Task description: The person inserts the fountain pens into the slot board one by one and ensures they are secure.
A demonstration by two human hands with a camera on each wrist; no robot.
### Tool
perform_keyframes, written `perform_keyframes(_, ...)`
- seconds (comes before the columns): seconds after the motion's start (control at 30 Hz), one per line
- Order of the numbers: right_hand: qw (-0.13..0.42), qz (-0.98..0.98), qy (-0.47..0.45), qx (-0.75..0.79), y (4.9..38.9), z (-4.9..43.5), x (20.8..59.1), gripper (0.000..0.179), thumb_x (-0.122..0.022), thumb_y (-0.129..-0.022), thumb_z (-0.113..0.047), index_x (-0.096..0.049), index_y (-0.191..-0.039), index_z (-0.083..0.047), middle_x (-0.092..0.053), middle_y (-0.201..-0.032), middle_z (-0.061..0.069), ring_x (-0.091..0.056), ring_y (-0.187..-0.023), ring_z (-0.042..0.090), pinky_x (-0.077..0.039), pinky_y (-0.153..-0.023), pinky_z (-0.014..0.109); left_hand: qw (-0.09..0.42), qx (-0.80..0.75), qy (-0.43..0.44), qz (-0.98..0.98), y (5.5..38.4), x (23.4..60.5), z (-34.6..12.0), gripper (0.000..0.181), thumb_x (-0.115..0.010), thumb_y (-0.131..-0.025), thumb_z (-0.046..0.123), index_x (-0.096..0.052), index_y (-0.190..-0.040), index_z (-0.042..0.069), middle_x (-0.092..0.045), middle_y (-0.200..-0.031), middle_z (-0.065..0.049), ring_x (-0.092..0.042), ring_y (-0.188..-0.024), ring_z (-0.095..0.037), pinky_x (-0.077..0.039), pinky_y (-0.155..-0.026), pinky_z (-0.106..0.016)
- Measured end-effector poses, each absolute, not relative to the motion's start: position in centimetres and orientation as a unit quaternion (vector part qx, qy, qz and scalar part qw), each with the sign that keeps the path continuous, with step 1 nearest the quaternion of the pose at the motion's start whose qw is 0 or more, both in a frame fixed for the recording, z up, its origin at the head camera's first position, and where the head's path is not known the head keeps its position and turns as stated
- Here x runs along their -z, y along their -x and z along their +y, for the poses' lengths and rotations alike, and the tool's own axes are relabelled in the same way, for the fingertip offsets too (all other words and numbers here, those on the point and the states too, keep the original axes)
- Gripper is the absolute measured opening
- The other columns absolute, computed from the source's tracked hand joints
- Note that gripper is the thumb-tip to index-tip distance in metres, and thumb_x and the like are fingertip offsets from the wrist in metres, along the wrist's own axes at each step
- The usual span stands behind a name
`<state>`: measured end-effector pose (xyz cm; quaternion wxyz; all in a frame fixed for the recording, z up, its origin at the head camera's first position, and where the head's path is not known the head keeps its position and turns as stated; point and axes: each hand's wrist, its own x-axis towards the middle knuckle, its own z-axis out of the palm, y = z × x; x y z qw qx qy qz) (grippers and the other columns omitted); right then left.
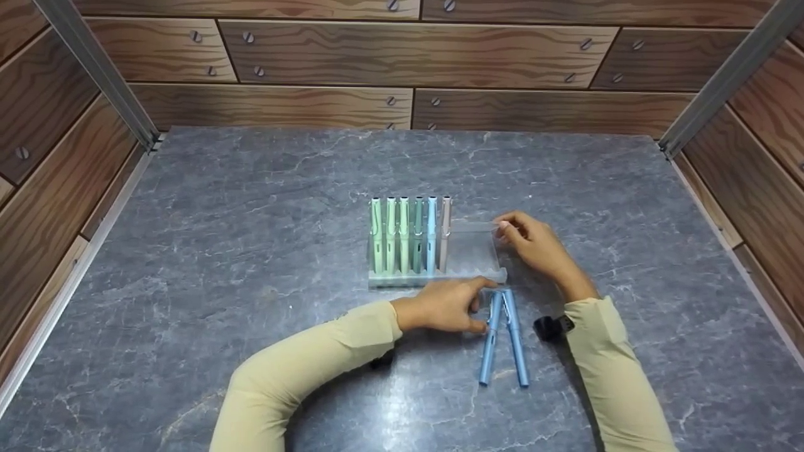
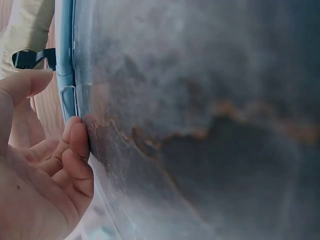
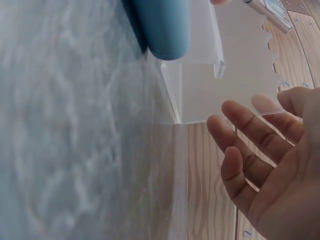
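Note:
A clear plastic pen stand (image 1: 474, 248) sits mid-table, a row of capped pens leaning in its left part: three light green pens (image 1: 390, 242), a dark green pen (image 1: 418, 242), a light blue pen (image 1: 431, 242) and a pinkish-grey pen (image 1: 445, 242). My right hand (image 1: 534, 245) pinches the stand's upper right corner between thumb and index finger; its other fingers (image 3: 245, 117) are spread. Along the front ledge, my left hand (image 1: 449, 306) reaches its index finger toward the ledge, thumb apart. Beside it lie two blue pens (image 1: 492, 342) (image 1: 516, 342); whether it touches one is unclear.
Grey marbled tabletop (image 1: 251, 251) surrounds the stand. Wood-patterned walls (image 1: 414, 53) close the back and sides, with metal posts (image 1: 103, 75) at the corners. A black wrist camera (image 1: 553, 327) sits at the right sleeve.

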<state>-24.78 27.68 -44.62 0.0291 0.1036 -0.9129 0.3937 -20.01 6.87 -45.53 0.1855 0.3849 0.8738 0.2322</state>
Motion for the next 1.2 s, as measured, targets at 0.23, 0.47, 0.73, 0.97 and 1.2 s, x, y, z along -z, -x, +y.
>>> perform_keyframes(0.23,0.03,-0.912,-0.102,-0.396,24.8,27.7,44.6,0.03,-0.045,-0.103,-0.023,-0.063,-0.116,-0.002,-0.069,-0.1,0.017,-0.064,-0.087,0.027,-0.047,-0.072,0.026,0.194,-0.217,-0.381,0.877,20.2,45.8,7.3,0.073,-0.076,-0.08,0.038,-0.042,-0.142,0.02,-0.061,-0.09,0.009,-0.053,-0.073,-0.005,-0.042,-0.06,-0.017)
perform_keyframes(0.47,0.026,-0.914,-0.097,-0.394,24.9,27.7,44.6,0.032,-0.045,-0.103,-0.026,-0.063,-0.117,-0.003,-0.069,-0.101,0.017,-0.065,-0.086,0.025,-0.048,-0.072,0.026,0.198,-0.198,-0.386,0.879,20.3,45.7,7.7,0.076,-0.076,-0.079,0.035,-0.038,-0.145,0.023,-0.057,-0.086,0.009,-0.052,-0.071,-0.007,-0.042,-0.057,-0.019)
perform_keyframes(0.73,0.028,-0.914,-0.099,-0.391,24.9,27.7,44.7,0.033,-0.044,-0.103,-0.026,-0.063,-0.117,-0.003,-0.069,-0.101,0.017,-0.065,-0.087,0.027,-0.048,-0.073,0.027,0.184,-0.149,-0.378,0.895,20.0,45.5,8.1,0.078,-0.075,-0.079,0.039,-0.038,-0.146,0.027,-0.057,-0.088,0.008,-0.054,-0.077,-0.011,-0.042,-0.057,-0.023)
perform_keyframes(0.97,0.024,-0.912,-0.101,-0.396,24.9,27.7,44.7,0.032,-0.044,-0.103,-0.024,-0.062,-0.118,-0.002,-0.069,-0.101,0.018,-0.065,-0.088,0.029,-0.048,-0.073,0.026,0.164,-0.134,-0.364,0.907,19.8,45.6,8.3,0.073,-0.075,-0.078,0.042,-0.042,-0.143,0.028,-0.065,-0.109,0.005,-0.061,-0.094,-0.013,-0.048,-0.067,-0.028)
perform_keyframes(1.2,0.026,-0.912,-0.102,-0.398,25.0,27.7,44.7,0.032,-0.044,-0.103,-0.024,-0.062,-0.117,-0.001,-0.069,-0.1,0.018,-0.065,-0.087,0.028,-0.048,-0.073,0.026,0.157,-0.134,-0.341,0.917,19.5,45.6,8.4,0.068,-0.075,-0.077,0.044,-0.046,-0.136,0.026,-0.067,-0.114,0.004,-0.064,-0.096,-0.015,-0.049,-0.066,-0.029)
